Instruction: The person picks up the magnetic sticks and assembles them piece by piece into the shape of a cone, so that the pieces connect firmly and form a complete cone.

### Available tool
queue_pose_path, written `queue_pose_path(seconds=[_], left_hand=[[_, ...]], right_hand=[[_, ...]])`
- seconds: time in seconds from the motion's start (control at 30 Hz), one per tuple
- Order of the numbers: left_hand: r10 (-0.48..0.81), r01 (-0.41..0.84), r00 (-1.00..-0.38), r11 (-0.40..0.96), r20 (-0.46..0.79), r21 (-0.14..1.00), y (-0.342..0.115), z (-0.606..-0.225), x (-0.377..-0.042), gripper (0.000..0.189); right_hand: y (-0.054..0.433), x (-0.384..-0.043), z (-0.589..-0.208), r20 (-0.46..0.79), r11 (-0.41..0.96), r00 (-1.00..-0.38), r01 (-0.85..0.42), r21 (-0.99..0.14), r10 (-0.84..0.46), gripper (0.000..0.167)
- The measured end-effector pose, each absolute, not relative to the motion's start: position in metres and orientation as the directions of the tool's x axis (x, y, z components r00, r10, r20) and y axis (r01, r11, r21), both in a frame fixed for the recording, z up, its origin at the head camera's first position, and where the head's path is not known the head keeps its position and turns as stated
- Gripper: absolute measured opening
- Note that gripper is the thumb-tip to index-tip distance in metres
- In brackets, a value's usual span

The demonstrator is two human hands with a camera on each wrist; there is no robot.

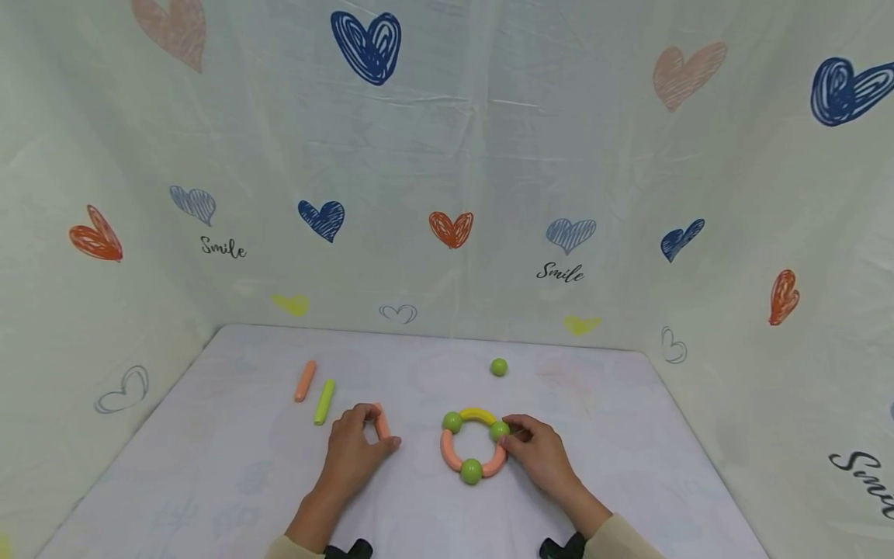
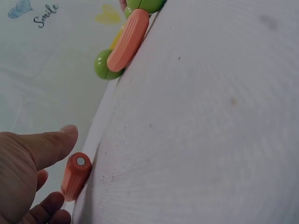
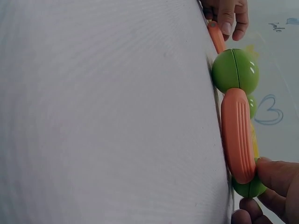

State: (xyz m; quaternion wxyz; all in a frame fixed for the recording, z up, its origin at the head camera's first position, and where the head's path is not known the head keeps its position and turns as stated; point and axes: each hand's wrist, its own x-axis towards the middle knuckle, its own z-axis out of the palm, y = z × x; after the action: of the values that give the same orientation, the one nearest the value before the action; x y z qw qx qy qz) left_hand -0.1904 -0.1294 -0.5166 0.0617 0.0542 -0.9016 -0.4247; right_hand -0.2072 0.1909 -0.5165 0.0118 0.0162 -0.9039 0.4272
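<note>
A white cloth (image 1: 461,155) printed with hearts and the word "Smile" hangs behind and to both sides of the pale counter (image 1: 244,466). Over the counter reach a person's left hand (image 1: 354,450) and right hand (image 1: 545,458), well apart, each coming from a beige sleeve (image 1: 621,539) with a black device (image 1: 562,547) at the wrist.

Between the hands lies a ring (image 1: 449,454) made of a yellow arc (image 1: 478,414) on the far side, two orange arcs (image 1: 497,461) nearer, and three green balls (image 1: 471,471) at the joints. The right hand pinches the ring at its right-hand ball, thumb and fingers on opposite sides.

The left hand is spread about a loose orange piece (image 1: 382,423); the left wrist view shows its thumb clear of it and a fingertip at one end.

Farther back on the left lie an orange stick (image 1: 305,381) and a yellow-green stick (image 1: 324,402), just beside each other. Smallest, a lone green sphere (image 1: 499,367) rests beyond the ring.
</note>
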Motion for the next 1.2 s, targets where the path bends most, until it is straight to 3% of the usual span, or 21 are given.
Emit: queue_pose_path(seconds=[0.17, 0.5, 0.7, 1.0, 1.2], left_hand=[[-0.155, -0.018, -0.982, 0.656, 0.111, 0.755, -0.127, -0.517, -0.192, 0.060], [-0.123, -0.048, -0.991, 0.651, 0.043, 0.757, -0.135, -0.518, -0.194, 0.044], [-0.070, 0.031, -0.992, 0.681, 0.108, 0.731, -0.143, -0.513, -0.193, 0.032], [-0.060, 0.066, -0.986, 0.707, 0.153, 0.704, -0.144, -0.515, -0.201, 0.037], [-0.055, 0.083, -0.982, 0.740, 0.183, 0.667, -0.142, -0.521, -0.205, 0.030]], right_hand=[[0.191, -0.207, -0.516, 0.035, 0.634, -0.999, -0.039, -0.772, -0.019, 0.031], [0.190, -0.207, -0.518, 0.031, 0.634, -1.000, -0.028, -0.773, -0.007, 0.030], [0.190, -0.207, -0.516, 0.023, 0.633, -1.000, -0.023, -0.774, -0.009, 0.031], [0.188, -0.208, -0.517, 0.006, 0.641, -1.000, 0.000, -0.767, 0.007, 0.030], [0.188, -0.208, -0.517, 0.008, 0.643, -1.000, 0.000, -0.766, 0.009, 0.030]])
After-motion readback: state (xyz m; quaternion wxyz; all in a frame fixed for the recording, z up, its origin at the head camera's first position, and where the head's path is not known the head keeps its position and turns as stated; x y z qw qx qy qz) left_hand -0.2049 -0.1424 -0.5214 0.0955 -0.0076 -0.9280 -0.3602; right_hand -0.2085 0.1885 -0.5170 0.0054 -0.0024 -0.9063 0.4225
